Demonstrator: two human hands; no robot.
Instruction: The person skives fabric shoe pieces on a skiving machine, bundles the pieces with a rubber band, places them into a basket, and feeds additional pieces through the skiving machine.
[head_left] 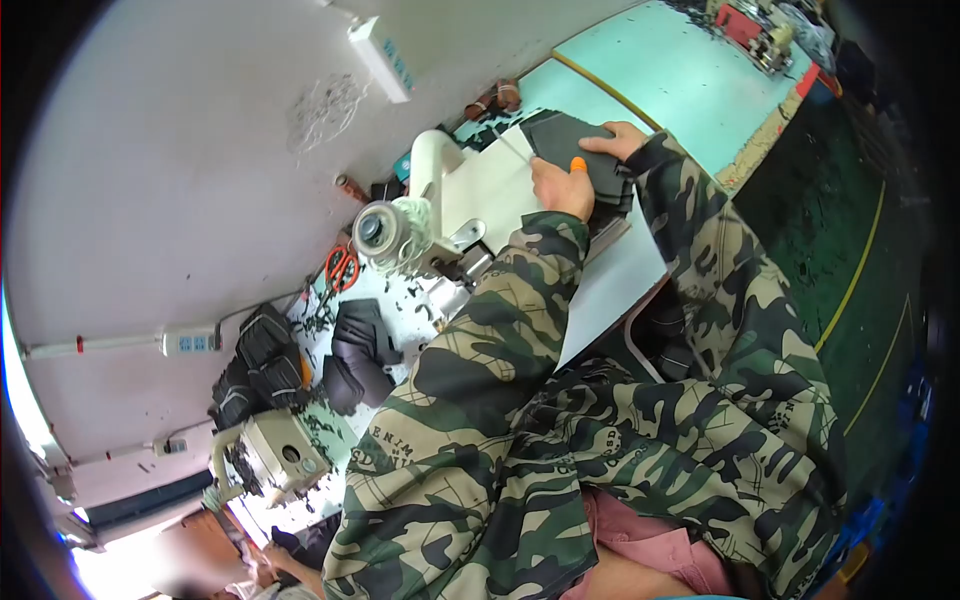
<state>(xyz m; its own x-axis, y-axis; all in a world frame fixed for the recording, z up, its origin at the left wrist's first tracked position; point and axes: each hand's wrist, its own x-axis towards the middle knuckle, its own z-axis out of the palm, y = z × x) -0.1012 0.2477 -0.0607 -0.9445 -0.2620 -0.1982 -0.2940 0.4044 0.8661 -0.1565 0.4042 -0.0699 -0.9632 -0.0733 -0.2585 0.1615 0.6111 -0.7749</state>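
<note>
A stack of dark grey flat pieces (570, 138), possibly fabric or leather, lies on a pale board beside the sewing machine (432, 175). My left hand (563, 188), with an orange cover on one finger, grips the stack's near left edge. At its far right edge my right hand (617, 140) holds the same stack, with a digit lying over the top piece. The edges of the pieces fan out slightly near the right sleeve. The undersides of both hands are hidden.
Orange-handled scissors (342, 268) and dark scraps lie left of the machine. Padded black pieces (360, 355) are piled nearby. A second sewing machine (280, 455) stands lower left, with another person (290, 570) beyond. A pale green table (680, 75) extends upper right.
</note>
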